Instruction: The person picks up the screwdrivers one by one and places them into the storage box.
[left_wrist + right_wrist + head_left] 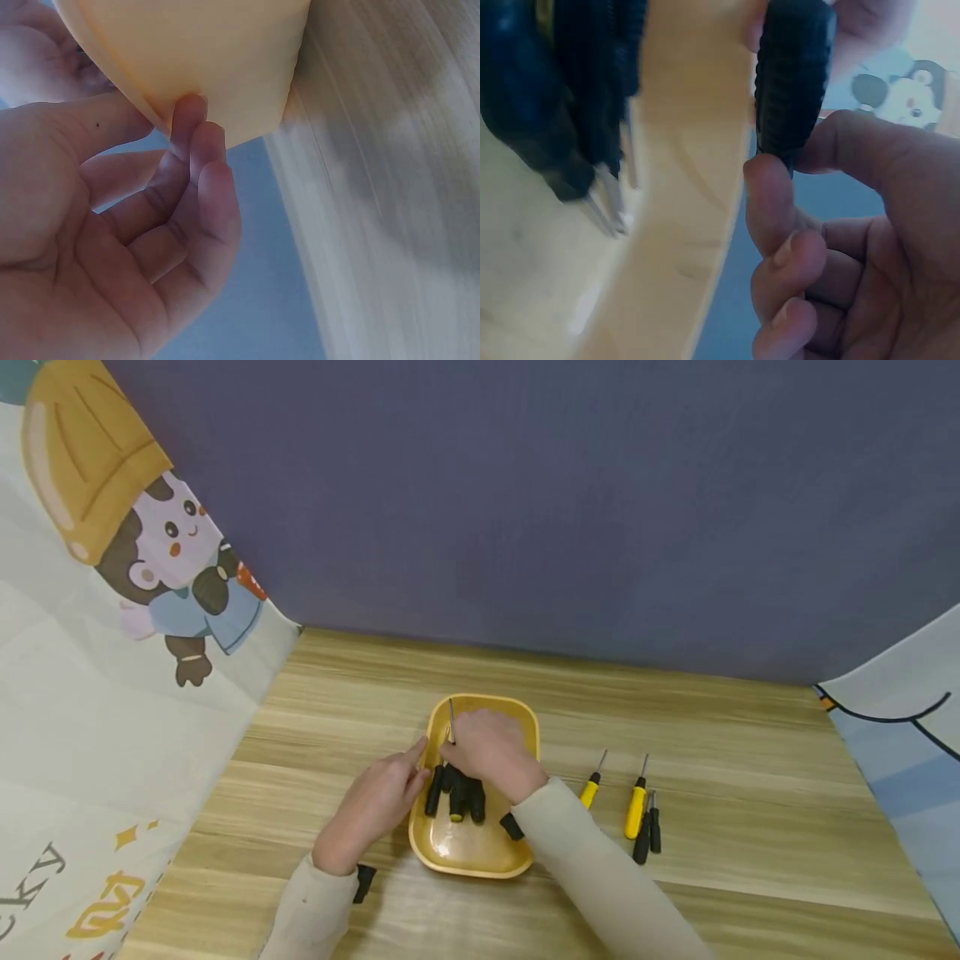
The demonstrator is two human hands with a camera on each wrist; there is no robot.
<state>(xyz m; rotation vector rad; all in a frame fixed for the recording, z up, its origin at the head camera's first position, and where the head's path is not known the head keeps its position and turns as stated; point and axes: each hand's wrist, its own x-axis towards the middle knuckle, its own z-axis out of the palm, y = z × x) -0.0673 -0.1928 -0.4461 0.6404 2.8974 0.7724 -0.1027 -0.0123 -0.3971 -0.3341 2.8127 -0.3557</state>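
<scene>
A yellow plastic tray (472, 870) holds several screwdrivers (456, 793) with dark handles, bunched toward its left and middle. My left hand (378, 797) is at the tray's left side, thumb by the rim and fingertips against the outer wall (240, 67), pinching the edge. Over the tray's far part, my right hand (491, 743) pinches a black-handled screwdriver (795, 82) between thumb and forefinger, just at the handle's neck. Its blade is hidden behind the fingers in the right wrist view. The other screwdrivers (562, 97) in the tray look blurred there.
Right of the tray lie a yellow screwdriver (590, 792), partly behind the right sleeve, another yellow screwdriver (636, 810) and two small black ones (656, 831). Wood-patterned table (720, 752) surrounds them, with a dark blue backdrop (525, 527) behind. Black pieces (363, 883) show beside both sleeves.
</scene>
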